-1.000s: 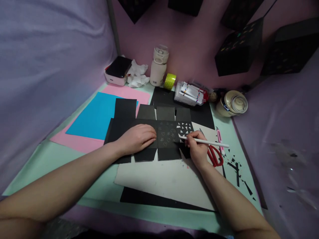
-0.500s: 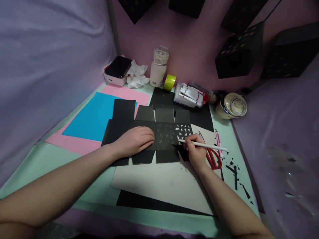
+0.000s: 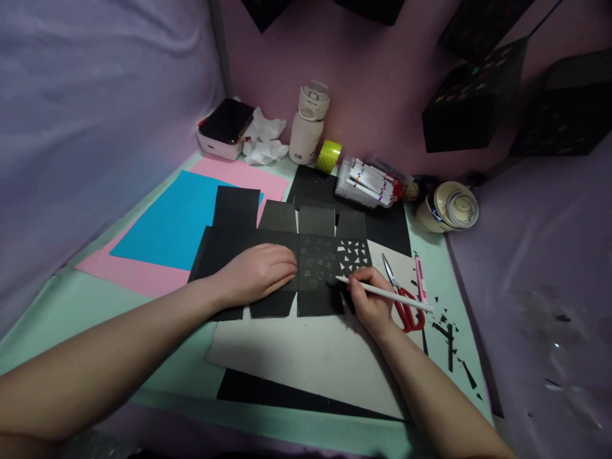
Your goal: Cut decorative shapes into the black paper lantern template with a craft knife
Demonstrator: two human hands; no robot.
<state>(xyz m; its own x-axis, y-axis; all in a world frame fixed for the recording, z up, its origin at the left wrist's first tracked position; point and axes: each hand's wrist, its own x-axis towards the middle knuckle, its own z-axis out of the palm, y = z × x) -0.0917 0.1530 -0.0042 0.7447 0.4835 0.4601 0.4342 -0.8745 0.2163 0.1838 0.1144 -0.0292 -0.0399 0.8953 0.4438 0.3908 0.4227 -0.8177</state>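
A black card box blank with flaps lies flat on the table. One panel bears pale outlines of hearts and stars, and the panel to its right has several small triangular cut-outs. My left hand lies flat on the card, left of the drawn panel, fingers stretched out. My right hand pinches a slim white pen, its pointed tip at the lower right of the drawn shapes. Red-handled scissors lie just right of that hand, partly behind the pen.
Under the blank is a pale board. Blue paper and pink paper lie left. A pink cutter and black scraps are right. Behind stand a bottle, yellow tape and a marker box. Black boxes hang above.
My right hand has shifted slightly left and down, bringing the pen tip from the cut-out panel's edge toward the drawn shapes. The left hand stays on the card. The view has shifted slightly.
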